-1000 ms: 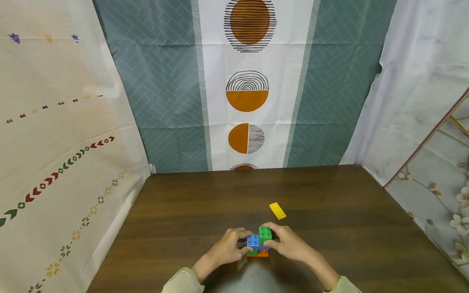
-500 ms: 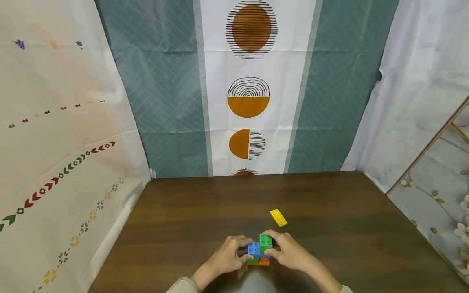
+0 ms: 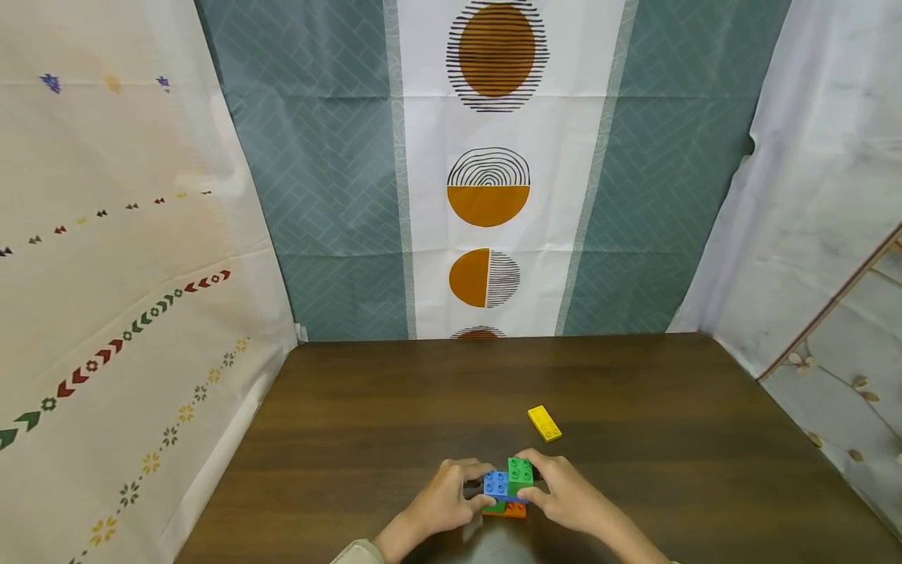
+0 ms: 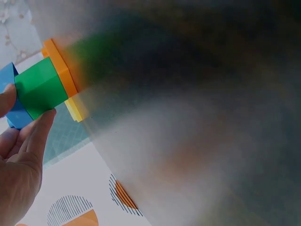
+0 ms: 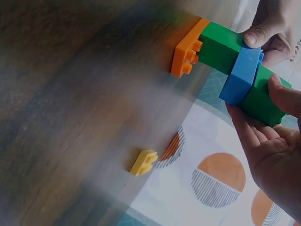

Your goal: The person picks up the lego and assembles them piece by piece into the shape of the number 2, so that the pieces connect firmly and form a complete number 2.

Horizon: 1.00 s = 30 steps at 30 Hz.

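Note:
A stack of toy building bricks stands on the table before me. At its bottom lies a flat orange brick (image 5: 186,49), studs showing on one half. On the other half sits a green brick (image 4: 42,87). A blue brick (image 3: 496,483) spans above that and overhangs the bare orange studs. The upper green brick (image 3: 521,470) tops the blue one's right half. My left hand (image 3: 442,495) grips the blue brick's left end between thumb and fingers. From the right, my right hand (image 3: 567,493) pinches the upper green brick, fingertips (image 5: 235,113) reaching the blue one.
A flat yellow brick (image 3: 545,424) lies beyond the stack, slightly right. The brown wooden table (image 3: 352,407) extends to a patterned cloth backdrop (image 3: 338,196). More cloth hangs along the left and right sides.
The head view has tilted and shifted a little, so everything sits lower and farther right in it. Both hands keep their hold, and the bricks look arranged as before.

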Tool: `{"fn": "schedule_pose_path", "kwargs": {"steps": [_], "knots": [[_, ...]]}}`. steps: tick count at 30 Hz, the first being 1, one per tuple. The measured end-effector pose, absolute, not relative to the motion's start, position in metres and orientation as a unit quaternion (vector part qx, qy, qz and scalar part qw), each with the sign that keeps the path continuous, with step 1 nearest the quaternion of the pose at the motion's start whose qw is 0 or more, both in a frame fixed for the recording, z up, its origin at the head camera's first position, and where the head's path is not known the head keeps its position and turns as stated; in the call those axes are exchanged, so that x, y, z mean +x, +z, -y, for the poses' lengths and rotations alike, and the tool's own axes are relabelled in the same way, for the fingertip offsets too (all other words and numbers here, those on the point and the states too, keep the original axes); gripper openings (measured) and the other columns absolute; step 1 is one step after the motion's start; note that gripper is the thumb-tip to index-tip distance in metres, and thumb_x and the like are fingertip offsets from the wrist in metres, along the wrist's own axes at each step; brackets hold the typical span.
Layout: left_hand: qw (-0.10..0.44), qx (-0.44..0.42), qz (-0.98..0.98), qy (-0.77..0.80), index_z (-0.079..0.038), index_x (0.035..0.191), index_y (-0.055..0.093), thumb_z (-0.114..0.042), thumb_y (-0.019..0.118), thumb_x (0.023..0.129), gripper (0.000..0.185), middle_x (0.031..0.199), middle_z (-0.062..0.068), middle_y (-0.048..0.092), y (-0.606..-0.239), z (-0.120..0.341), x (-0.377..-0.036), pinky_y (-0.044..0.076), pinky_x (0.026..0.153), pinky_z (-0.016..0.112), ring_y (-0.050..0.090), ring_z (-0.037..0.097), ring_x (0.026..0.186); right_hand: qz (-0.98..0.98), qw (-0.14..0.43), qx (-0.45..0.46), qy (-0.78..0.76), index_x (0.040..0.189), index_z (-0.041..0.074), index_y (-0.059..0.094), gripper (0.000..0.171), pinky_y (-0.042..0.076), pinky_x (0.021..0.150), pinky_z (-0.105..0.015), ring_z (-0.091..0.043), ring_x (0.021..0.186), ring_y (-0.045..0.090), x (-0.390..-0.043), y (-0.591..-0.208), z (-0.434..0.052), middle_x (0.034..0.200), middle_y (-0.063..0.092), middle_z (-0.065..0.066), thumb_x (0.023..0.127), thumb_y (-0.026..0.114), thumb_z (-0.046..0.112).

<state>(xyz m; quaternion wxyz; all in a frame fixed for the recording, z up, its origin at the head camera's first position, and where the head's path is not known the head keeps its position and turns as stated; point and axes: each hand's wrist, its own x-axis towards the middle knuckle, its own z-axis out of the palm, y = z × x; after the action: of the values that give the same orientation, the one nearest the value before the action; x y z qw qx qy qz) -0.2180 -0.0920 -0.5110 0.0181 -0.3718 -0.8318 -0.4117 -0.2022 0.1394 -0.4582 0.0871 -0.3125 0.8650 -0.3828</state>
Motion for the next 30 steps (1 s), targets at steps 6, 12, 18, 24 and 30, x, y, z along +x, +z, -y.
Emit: {"fn": "schedule_pose_path", "kwargs": {"steps": [6,12,18,24,30], "knots": [[0.024,-0.376,0.83,-0.412,-0.002,0.109,0.07,-0.009,0.076,0.083,0.027,0.099,0.006,0.073,-0.5096,0.0893,-0.2181,0.057,0.079,0.019,0.066,0.004,0.091,-0.864,0.09,-0.308,-0.387,0.121,-0.004,0.054,0.037,0.054,0.076,-0.023,-0.02,0.095,0.068,-0.2016,-0.455,-0.1419,0.095,0.071,-0.002,0.094,0.064,0.019],[0.027,-0.38,0.831,-0.406,-0.003,0.109,0.07,-0.009,0.075,0.083,0.027,0.099,0.005,0.072,-0.5092,0.0883,-0.2162,0.056,0.081,0.017,0.065,0.003,0.091,-0.865,0.095,-0.304,-0.387,0.12,-0.003,0.056,0.037,0.056,0.079,-0.031,-0.028,0.101,0.068,-0.2015,-0.4541,-0.1435,0.095,0.072,0.0,0.093,0.064,0.02],[0.031,-0.386,0.825,-0.412,-0.001,0.108,0.07,-0.008,0.075,0.083,0.026,0.098,0.006,0.072,-0.5104,0.0888,-0.217,0.056,0.081,0.016,0.065,0.003,0.091,-0.868,0.087,-0.304,-0.384,0.121,-0.001,0.055,0.036,0.056,0.078,-0.029,-0.029,0.1,0.068,-0.2004,-0.4562,-0.1431,0.096,0.072,-0.001,0.093,0.065,0.02],[0.028,-0.373,0.829,-0.416,-0.001,0.11,0.069,-0.009,0.075,0.083,0.028,0.099,0.007,0.072,-0.5106,0.0904,-0.2166,0.057,0.081,0.019,0.066,0.004,0.092,-0.873,0.079,-0.299,-0.377,0.122,0.0,0.055,0.037,0.055,0.075,-0.024,-0.029,0.099,0.068,-0.2007,-0.4579,-0.1408,0.098,0.072,-0.002,0.092,0.065,0.02],[0.025,-0.371,0.827,-0.421,0.0,0.11,0.069,-0.009,0.075,0.084,0.028,0.098,0.007,0.072,-0.5112,0.0901,-0.2155,0.058,0.08,0.021,0.066,0.004,0.091,-0.88,0.074,-0.295,-0.366,0.122,0.001,0.054,0.038,0.056,0.076,-0.028,-0.026,0.099,0.069,-0.1983,-0.4606,-0.1403,0.101,0.072,-0.003,0.092,0.066,0.021]]}}
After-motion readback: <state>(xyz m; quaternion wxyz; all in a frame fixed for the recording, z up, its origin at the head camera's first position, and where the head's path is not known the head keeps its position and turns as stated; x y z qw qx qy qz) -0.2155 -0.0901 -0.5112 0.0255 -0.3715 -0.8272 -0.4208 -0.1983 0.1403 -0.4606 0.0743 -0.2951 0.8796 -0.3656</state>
